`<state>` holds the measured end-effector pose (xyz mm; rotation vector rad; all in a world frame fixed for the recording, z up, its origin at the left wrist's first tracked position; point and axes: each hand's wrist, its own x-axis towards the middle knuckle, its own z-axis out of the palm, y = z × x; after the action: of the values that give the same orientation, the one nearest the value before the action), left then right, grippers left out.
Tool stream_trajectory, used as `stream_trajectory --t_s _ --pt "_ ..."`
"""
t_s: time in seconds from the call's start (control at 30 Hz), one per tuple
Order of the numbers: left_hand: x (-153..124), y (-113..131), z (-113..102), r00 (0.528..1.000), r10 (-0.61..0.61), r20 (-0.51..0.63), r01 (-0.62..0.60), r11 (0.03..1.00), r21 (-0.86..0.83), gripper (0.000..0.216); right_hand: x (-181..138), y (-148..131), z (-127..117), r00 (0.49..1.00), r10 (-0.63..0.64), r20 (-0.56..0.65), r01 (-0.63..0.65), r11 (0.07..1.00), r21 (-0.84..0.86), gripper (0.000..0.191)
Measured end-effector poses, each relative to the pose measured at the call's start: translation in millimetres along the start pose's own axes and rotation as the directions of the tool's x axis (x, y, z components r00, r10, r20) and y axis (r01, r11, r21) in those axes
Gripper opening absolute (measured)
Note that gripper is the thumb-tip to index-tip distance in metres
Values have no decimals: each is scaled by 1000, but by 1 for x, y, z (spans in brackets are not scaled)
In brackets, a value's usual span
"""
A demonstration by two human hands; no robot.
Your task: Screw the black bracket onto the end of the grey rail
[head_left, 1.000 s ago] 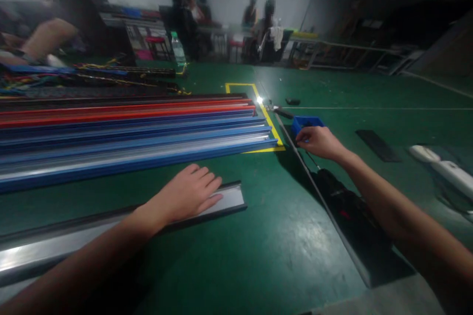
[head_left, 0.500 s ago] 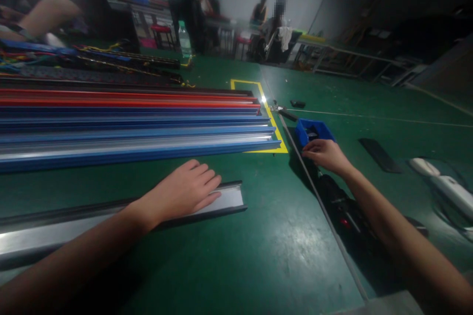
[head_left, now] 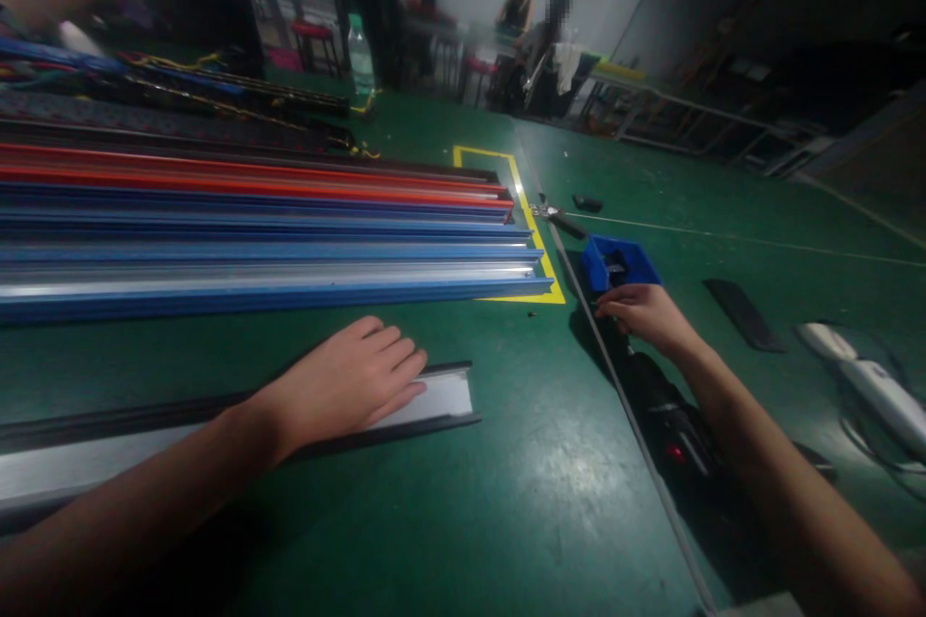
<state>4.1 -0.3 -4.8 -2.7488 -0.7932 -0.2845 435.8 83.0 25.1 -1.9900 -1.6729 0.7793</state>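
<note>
My left hand [head_left: 347, 384] lies flat, fingers stretched out, on a long silver channel rail [head_left: 441, 397] near its right end on the green table. My right hand [head_left: 640, 310] is just in front of a small blue bin [head_left: 620, 260], fingers curled together as in a pinch; what they hold is too small to make out. A thin metal rod [head_left: 629, 410] runs past that hand toward me. A black power tool [head_left: 669, 419] lies under my right forearm.
Long blue, silver and red rails [head_left: 275, 246] are stacked at the left inside a yellow tape outline [head_left: 539, 255]. Pliers [head_left: 557, 215] lie beyond the bin. A black strip [head_left: 742, 313] and a white device [head_left: 864, 386] sit at right. Several people stand far behind.
My right hand has drawn back from the blue bin toward me, fingers pinched. The view has shifted slightly. My left hand stays on the rail.
</note>
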Motion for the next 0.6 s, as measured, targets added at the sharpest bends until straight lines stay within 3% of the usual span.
stream_trajectory --t_s 0.4,0.6 --pt "1 0 1 1000 13 -9 -13 1000 12 22 -4 -9 -8 990 118 74 -108 987 -120 25" --pt "1 0 2 1000 15 1 -15 1000 4 20 0 2 -14 988 65 137 -42 985 -165 32"
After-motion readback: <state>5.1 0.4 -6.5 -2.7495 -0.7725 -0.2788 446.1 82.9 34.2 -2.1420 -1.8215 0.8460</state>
